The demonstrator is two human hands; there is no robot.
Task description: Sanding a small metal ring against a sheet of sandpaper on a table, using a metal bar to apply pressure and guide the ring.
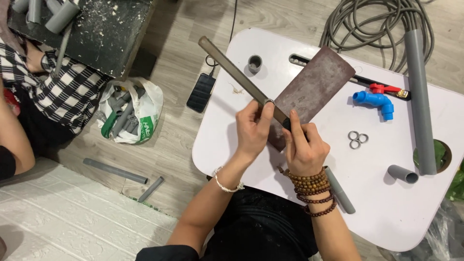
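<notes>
My left hand (252, 129) grips a long flat grey file (237, 75) near its middle; the bar slants up to the left over the edge of the white table (386, 212). My right hand (303, 145) holds a brown sheet of sandpaper (316, 84) against the bar's lower end, with the index finger stretched along the sheet's edge. The sheet fans out to the upper right above the table. Both wrists wear bead bracelets.
On the table lie a short grey pipe coupling (254, 63), a blue elbow fitting (377, 102), three metal rings (357, 139), a long grey pipe (419, 96), a short pipe piece (402, 174) and a red-handled tool (386, 89). A bag of pipe offcuts (128, 113), a phone (201, 92) and a hose coil (377, 19) sit on the floor. Another person sits at left (29, 111).
</notes>
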